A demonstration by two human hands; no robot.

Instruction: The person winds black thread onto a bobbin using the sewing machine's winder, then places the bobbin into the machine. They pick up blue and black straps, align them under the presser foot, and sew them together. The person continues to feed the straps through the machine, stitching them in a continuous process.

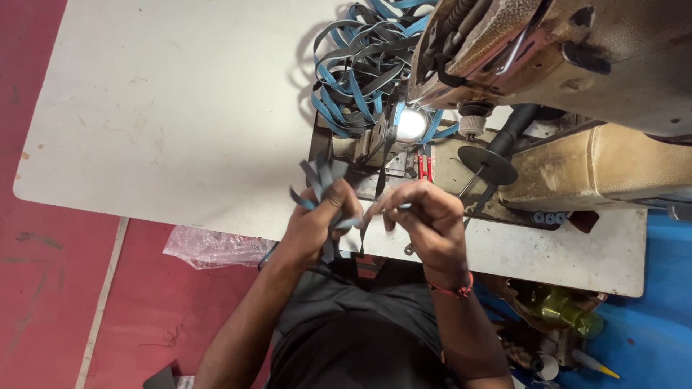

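Table: white table [158,108] on a red floor [43,288], with an old brown sewing machine [577,65] on it.
Straps: thin, flat, grey and blue – a big tangled pile of straps [364,68] by the machine.
Left hand: left hand [321,220] closed on a bunch of short straps [321,176].
Right hand: right hand [425,216] pinching one strap end – close beside the left.

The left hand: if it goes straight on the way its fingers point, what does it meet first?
Probably the sewing machine's needle area, just beyond the left hand and its grey strips; depth is unclear.
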